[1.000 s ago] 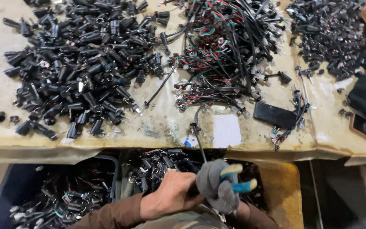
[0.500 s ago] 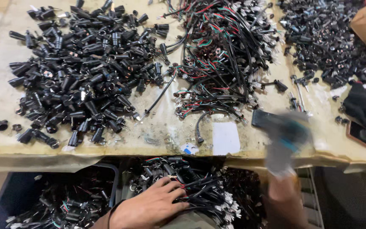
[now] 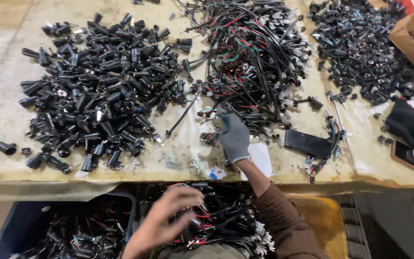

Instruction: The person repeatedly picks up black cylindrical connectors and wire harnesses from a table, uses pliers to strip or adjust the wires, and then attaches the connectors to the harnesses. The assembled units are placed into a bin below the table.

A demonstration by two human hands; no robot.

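Surroundings: I see a heap of black connectors (image 3: 97, 91) left of the wire harness pile (image 3: 252, 62), a black flat block (image 3: 307, 143) and white card (image 3: 262, 160) just beside my wrist.
In the way: loose black cables cross the pile's near edge.
Right hand (image 3: 234, 138): gloved, laid on that edge, fingers bent into the wires; grasp I cannot tell.
Left hand (image 3: 166, 220): bare, blurred, fingers spread and empty above the bin of harnesses (image 3: 226, 225).
Harness axis: strands run mostly away from me, tangled.

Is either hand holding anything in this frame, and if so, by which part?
Neither clearly. The gloved right hand rests on the wire harness pile; the blurred bare left hand hovers open over the harnesses in the bin.
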